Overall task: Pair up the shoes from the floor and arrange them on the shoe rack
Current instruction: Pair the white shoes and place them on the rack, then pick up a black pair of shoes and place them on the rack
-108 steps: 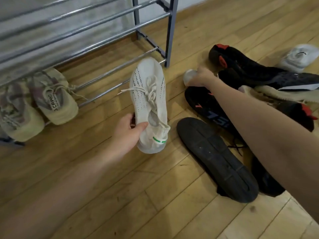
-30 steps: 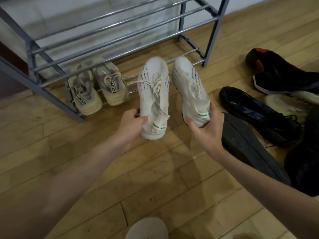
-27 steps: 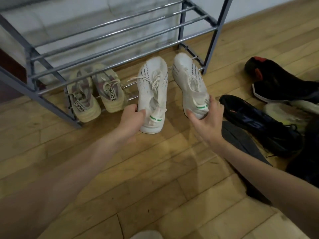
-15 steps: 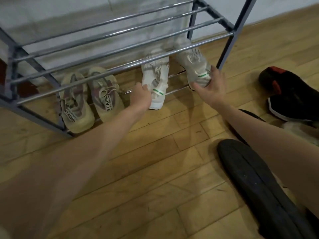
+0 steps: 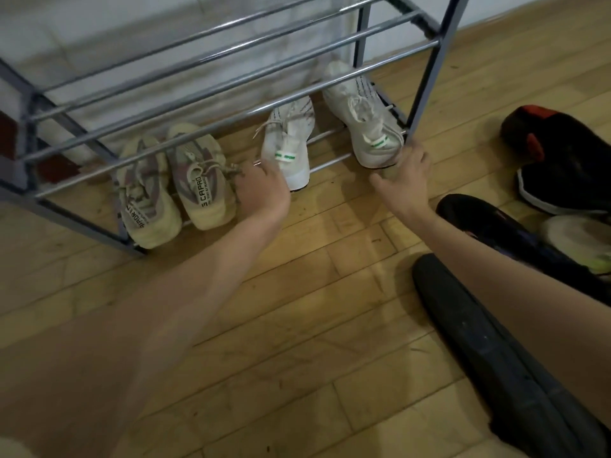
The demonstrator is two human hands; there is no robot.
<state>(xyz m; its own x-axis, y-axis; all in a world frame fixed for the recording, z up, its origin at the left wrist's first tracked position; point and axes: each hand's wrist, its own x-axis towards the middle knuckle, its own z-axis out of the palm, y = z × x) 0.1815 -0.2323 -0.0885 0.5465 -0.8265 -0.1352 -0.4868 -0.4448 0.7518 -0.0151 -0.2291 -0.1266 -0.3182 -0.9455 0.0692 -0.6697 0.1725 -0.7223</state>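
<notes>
On the bottom tier of the grey metal tube shoe rack [image 5: 211, 94], 2 pairs of shoes sit with toes pointing toward the back rail. Toward the rack's left end lie 2 pale yellow knit sneakers with mauve streaks [image 5: 175, 183], side by side and touching, heels hanging over the front rail. Toward the right end sit 2 white knit sneakers with green heel tabs: the left white sneaker [image 5: 288, 145] and the right white sneaker [image 5: 363, 120], with a gap between them; the right one lies just beside the rack's front right post.

The left hand [image 5: 263, 190] rests at the heel of the left white sneaker, fingers curled around its left side, also near the laces of the neighbouring yellow sneaker. The right hand [image 5: 403, 175] holds the heel of the right white sneaker, thumb spread out to the left, fingers bent around the heel's right side against the post.

Right of the rack, on the wooden plank floor [image 5: 314, 309], lie loose shoes: a black sneaker with red heel trim [image 5: 562, 160], a black shoe turned sole-up [image 5: 496, 358], another dark shoe [image 5: 496, 226] and a pale yellowish shoe [image 5: 582, 242].
</notes>
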